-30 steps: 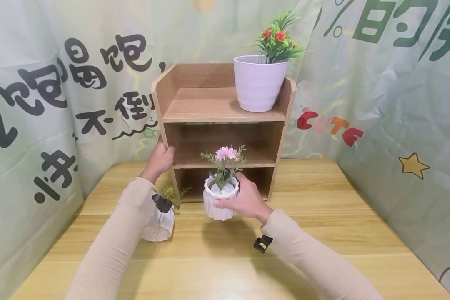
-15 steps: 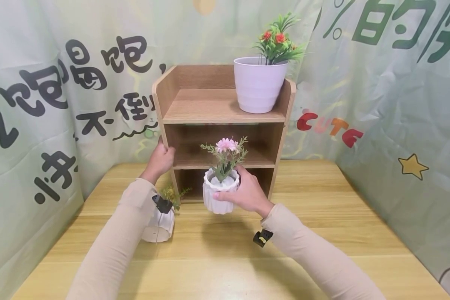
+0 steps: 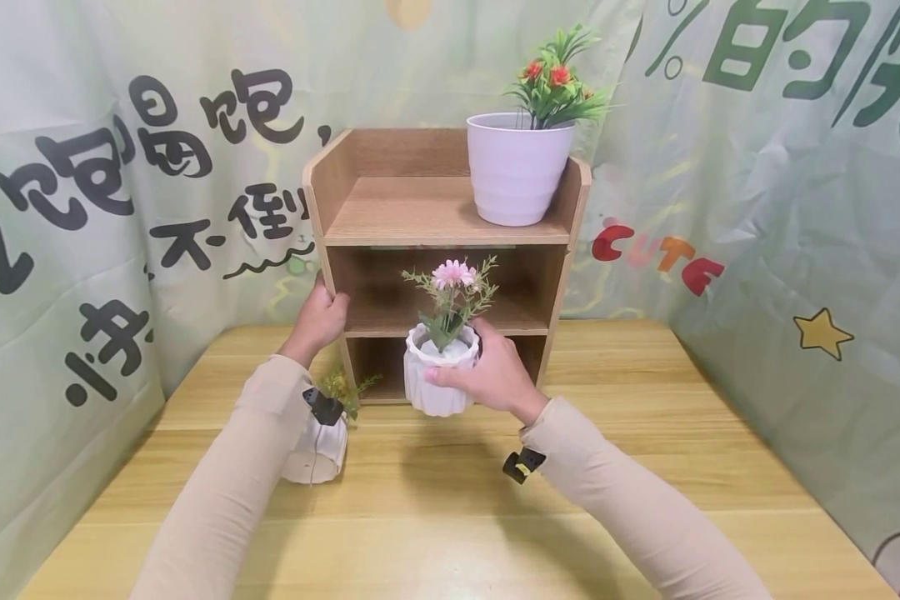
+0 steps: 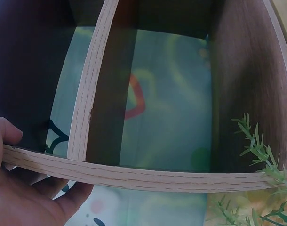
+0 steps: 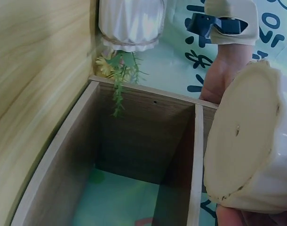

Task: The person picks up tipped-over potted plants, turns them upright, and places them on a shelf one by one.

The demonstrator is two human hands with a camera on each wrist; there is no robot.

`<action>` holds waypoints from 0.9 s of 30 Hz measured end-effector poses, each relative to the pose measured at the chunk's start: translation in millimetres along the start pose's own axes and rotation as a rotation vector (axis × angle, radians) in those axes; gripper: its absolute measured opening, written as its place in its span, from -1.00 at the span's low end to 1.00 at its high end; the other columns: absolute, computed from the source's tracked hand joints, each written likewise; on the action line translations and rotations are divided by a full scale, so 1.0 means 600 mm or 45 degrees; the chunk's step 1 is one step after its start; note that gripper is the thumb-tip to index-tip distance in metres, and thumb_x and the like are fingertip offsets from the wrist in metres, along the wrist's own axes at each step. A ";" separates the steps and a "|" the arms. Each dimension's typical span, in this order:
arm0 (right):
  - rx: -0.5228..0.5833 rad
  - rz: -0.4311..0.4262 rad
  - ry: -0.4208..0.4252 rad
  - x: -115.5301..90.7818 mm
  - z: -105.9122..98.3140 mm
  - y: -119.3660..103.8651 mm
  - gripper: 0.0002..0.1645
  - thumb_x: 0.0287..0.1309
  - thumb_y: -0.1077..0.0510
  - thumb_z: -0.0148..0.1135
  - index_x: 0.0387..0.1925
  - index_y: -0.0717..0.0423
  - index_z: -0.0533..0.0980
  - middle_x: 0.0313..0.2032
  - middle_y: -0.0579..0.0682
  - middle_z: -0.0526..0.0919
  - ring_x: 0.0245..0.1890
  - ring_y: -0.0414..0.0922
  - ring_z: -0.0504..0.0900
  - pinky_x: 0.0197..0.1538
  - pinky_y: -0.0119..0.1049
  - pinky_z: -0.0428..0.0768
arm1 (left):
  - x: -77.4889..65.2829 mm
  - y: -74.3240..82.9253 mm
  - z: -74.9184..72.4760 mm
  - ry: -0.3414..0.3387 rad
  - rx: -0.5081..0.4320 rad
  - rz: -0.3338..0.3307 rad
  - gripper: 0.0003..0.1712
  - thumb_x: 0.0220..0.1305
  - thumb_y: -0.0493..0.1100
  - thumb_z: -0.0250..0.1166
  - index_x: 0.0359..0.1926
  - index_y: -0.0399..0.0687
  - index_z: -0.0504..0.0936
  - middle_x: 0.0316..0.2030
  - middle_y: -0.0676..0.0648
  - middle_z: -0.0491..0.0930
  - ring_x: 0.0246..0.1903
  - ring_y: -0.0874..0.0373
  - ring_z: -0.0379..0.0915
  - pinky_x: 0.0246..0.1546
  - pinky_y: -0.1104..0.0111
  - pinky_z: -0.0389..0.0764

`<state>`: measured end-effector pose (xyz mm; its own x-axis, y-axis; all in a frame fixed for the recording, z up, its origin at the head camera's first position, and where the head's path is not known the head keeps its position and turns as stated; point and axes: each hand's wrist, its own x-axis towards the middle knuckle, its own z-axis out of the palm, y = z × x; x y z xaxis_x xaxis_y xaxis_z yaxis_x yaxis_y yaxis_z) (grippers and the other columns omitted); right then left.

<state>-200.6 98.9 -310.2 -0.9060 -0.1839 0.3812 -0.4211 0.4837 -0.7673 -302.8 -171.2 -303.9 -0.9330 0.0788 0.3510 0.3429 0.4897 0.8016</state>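
Observation:
My right hand [image 3: 499, 377] grips a white ribbed flowerpot [image 3: 429, 388] from its right side, thumb across the front. Pink flowers [image 3: 453, 275] and thin green sprigs stand upright in it. The pot hangs above the table, before the wooden shelf [image 3: 450, 238], level with its lower compartments. From the right wrist view, the pot's pale underside [image 5: 244, 136] shows. My left hand [image 3: 319, 320] holds the shelf's left side panel. In the left wrist view, the thumb of that left hand [image 4: 33, 193] lies inside the panel edge and its fingers lie outside.
On the shelf's top right stands a larger white pot [image 3: 516, 179] with red flowers. Beside the shelf's lower left, partly behind my left forearm, is another white pot [image 3: 318, 457] with yellow flowers. Printed cloth [image 3: 765, 192] hangs round the wooden table [image 3: 630, 400].
My right hand has raised the flowerpot with the pink flowers, so its blooms now overlap the middle compartment. My left hand has stayed on the shelf panel.

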 end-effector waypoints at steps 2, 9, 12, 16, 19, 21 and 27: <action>0.005 0.003 0.011 0.003 -0.001 -0.003 -0.15 -0.30 -0.11 0.60 0.08 0.06 0.46 -0.20 0.02 0.65 -0.22 -0.06 0.61 -0.17 -0.15 0.59 | 0.000 0.000 0.000 0.001 0.000 -0.002 -0.43 0.42 -0.26 -0.12 0.39 -0.29 0.03 0.24 -0.46 0.29 0.25 -0.24 0.19 0.32 -0.03 0.14; 0.028 0.015 0.000 0.009 -0.008 -0.013 -0.17 -0.27 -0.11 0.59 0.06 0.09 0.45 -0.19 0.03 0.65 -0.21 -0.05 0.62 -0.17 -0.16 0.60 | -0.003 -0.001 -0.001 0.004 0.011 -0.008 -0.44 0.42 -0.25 -0.12 0.38 -0.31 0.04 0.20 -0.46 0.32 0.22 -0.23 0.23 0.31 -0.01 0.17; 0.000 0.011 0.020 0.013 -0.013 -0.018 -0.17 -0.28 -0.15 0.57 0.05 0.08 0.44 -0.19 0.02 0.64 -0.20 -0.06 0.60 -0.16 -0.15 0.58 | -0.001 -0.001 0.000 0.006 0.002 0.003 -0.43 0.42 -0.25 -0.13 0.39 -0.30 0.02 0.21 -0.45 0.31 0.23 -0.22 0.22 0.32 -0.01 0.16; -0.011 0.010 0.025 0.019 -0.019 -0.023 -0.17 -0.27 -0.18 0.56 0.04 0.07 0.44 -0.19 0.01 0.64 -0.19 -0.07 0.60 -0.15 -0.15 0.57 | -0.001 -0.001 0.000 0.001 0.002 0.008 -0.42 0.41 -0.25 -0.13 0.39 -0.30 0.02 0.23 -0.45 0.30 0.24 -0.21 0.20 0.32 -0.01 0.15; -0.009 0.000 0.036 0.023 -0.021 -0.026 -0.19 -0.26 -0.17 0.56 0.02 0.08 0.45 -0.20 0.01 0.65 -0.20 -0.07 0.61 -0.17 -0.15 0.57 | -0.001 -0.001 0.000 -0.003 -0.001 0.007 -0.42 0.41 -0.25 -0.14 0.39 -0.29 0.02 0.23 -0.45 0.30 0.24 -0.21 0.21 0.32 -0.01 0.16; -0.003 -0.004 0.048 0.027 -0.022 -0.027 -0.21 -0.26 -0.16 0.56 0.01 0.08 0.45 -0.22 0.01 0.66 -0.21 -0.07 0.62 -0.17 -0.16 0.57 | 0.000 -0.001 0.000 -0.003 -0.007 0.006 -0.41 0.41 -0.25 -0.13 0.40 -0.29 0.01 0.23 -0.44 0.29 0.23 -0.20 0.21 0.31 0.00 0.17; 0.030 0.014 0.057 0.036 -0.027 -0.033 -0.20 -0.25 -0.15 0.56 0.02 0.11 0.45 -0.22 0.03 0.65 -0.21 -0.07 0.62 -0.17 -0.16 0.58 | 0.001 0.000 0.001 -0.002 -0.019 0.004 -0.42 0.41 -0.27 -0.13 0.40 -0.30 0.00 0.21 -0.44 0.31 0.16 -0.18 0.25 0.29 0.01 0.21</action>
<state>-211.1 99.0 -278.3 -0.9078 -0.1403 0.3952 -0.4128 0.4654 -0.7830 -303.3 -170.3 -304.0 -0.9322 0.0818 0.3526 0.3473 0.4766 0.8076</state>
